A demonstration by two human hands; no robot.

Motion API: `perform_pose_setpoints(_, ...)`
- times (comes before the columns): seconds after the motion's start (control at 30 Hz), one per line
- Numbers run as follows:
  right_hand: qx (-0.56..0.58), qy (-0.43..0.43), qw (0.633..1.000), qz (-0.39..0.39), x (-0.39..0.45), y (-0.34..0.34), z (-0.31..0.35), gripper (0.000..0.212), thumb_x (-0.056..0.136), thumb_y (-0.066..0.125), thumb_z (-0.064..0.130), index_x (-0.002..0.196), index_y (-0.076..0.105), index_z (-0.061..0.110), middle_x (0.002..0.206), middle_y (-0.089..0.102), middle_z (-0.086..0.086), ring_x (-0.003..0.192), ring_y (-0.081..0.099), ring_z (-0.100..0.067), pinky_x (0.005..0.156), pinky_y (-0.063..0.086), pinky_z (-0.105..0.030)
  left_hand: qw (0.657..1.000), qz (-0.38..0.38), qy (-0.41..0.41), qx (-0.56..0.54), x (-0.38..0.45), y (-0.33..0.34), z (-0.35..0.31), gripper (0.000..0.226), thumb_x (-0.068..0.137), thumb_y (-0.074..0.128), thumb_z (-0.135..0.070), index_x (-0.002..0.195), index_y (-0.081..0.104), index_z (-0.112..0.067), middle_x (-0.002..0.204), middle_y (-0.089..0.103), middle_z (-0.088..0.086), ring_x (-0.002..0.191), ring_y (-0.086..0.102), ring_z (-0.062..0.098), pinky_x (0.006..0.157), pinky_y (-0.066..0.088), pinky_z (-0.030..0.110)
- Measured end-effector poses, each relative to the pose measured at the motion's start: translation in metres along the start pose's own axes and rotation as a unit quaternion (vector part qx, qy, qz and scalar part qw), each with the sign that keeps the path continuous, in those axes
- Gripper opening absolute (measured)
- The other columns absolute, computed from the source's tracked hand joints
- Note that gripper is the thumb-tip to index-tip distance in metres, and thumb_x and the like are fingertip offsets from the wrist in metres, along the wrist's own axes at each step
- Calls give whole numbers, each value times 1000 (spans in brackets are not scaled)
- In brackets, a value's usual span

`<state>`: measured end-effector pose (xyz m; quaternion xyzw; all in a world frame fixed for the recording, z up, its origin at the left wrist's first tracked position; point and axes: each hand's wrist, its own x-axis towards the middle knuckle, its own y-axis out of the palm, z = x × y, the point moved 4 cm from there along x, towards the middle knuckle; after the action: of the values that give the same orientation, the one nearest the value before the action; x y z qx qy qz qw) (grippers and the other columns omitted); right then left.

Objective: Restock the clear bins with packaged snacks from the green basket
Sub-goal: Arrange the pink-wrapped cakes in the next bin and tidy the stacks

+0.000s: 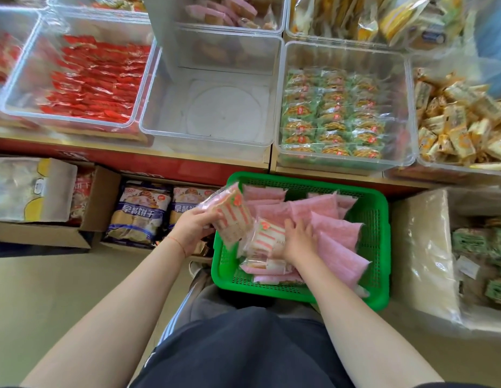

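Now: pink cake packets between basket and bin

Around us, the shelf carries clear bins side by side: one holding red packets (95, 79) on the left, one with green-wrapped pastries (330, 113) on the right, and yellow-wrapped snacks (456, 121) further right. Between the red and green ones stands the empty clear bin (210, 107), directly above the green basket (378, 219). Below the shelf at left, a cardboard box (98, 203) sits beside blue biscuit bags (140, 214) on the floor; at right, a plastic-lined box (428, 247) holds green packets. The shelf's front edge runs between basket and bin.

The basket rests just in front of our knees, filled with pink snack packets (336, 233) lying mostly flat, overlapping, their long axes fanned diagonally from upper left to lower right.

Our left hand (193, 228) grips a striped cake packet (232, 217) at the basket's left rim, tilted, its long axis running from upper left to lower right, printed face towards us. Our right hand (296, 239) lies inside the basket, fingers spread and lightly bent over a second striped packet (268, 236); we cannot tell whether it grips it or only rests on it.
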<state>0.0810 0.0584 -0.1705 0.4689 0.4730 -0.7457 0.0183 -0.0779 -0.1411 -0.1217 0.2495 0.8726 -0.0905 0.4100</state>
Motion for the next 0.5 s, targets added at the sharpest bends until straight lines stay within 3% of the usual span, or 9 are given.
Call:
perform_pose_setpoints(0.1,-43,-9,999,6,2,-8,0,102,66,62,83,145,38,23,160,23,-13,147,16,-38,118,19,-58,996,59,-15,-59,-3,9,-8,43,79,71,-27,115,67,-4,97,72,10,91,67,28,82,51,42)
perform_pose_setpoints(0.2,-25,-32,999,18,7,-13,10,87,75,62,75,139,49,17,155,37,-12,142,34,-33,116,28,-52,986,103,-77,-104,-5,18,-7,25,90,62,-37,100,70,-15,88,73,5,78,71,23,73,56,39)
perform_pose_setpoints(0.3,55,-28,994,90,11,-16,15,68,81,73,53,133,53,14,133,59,-6,115,59,-23,97,50,-37,981,100,-112,-119,-1,19,-1,34,94,57,-43,104,68,-12,87,72,5,75,71,22,64,58,34)
perform_pose_setpoints(0.37,80,-34,988,125,9,-23,14,52,84,73,48,120,58,14,118,64,-4,98,61,-19,83,51,-30,978,104,-124,-128,0,17,2,38,95,56,-45,109,66,-12,89,72,6,77,71,23,64,58,34)
perform_pose_setpoints(0.43,105,-35,982,154,4,-31,9,33,87,70,48,91,57,18,89,60,1,73,54,-13,63,43,-24,980,118,-114,-115,-4,14,0,33,94,57,-41,110,66,-13,92,72,6,79,71,23,66,58,36)
perform_pose_setpoints(0.5,137,-38,976,166,0,-36,1,35,89,67,49,78,54,19,75,55,3,64,49,-11,57,39,-24,984,123,-88,-97,-7,11,-3,25,90,61,-29,111,64,-16,94,72,6,80,73,22,65,58,37)
